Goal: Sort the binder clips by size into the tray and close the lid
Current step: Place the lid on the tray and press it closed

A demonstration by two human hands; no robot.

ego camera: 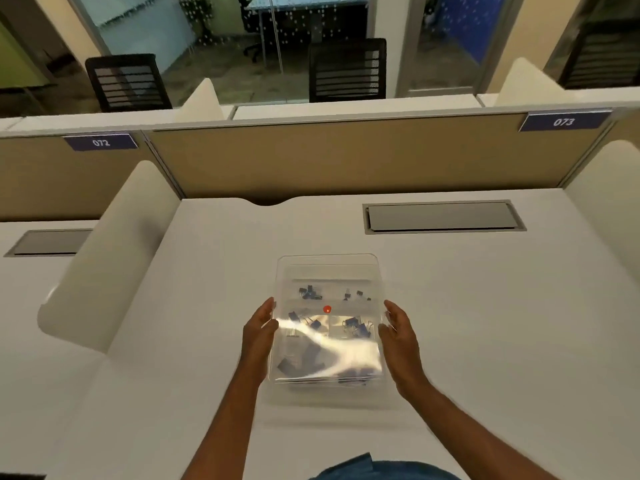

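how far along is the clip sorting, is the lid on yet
Sorting looks done: the binder clips sit in separate compartments of the clear tray, and none show loose on the desk. In hand: the left hand and right hand hold the sides while the clear lid lies over the tray. Whether it has snapped shut cannot be told.

One tray point(327, 268), two hands point(259, 336).
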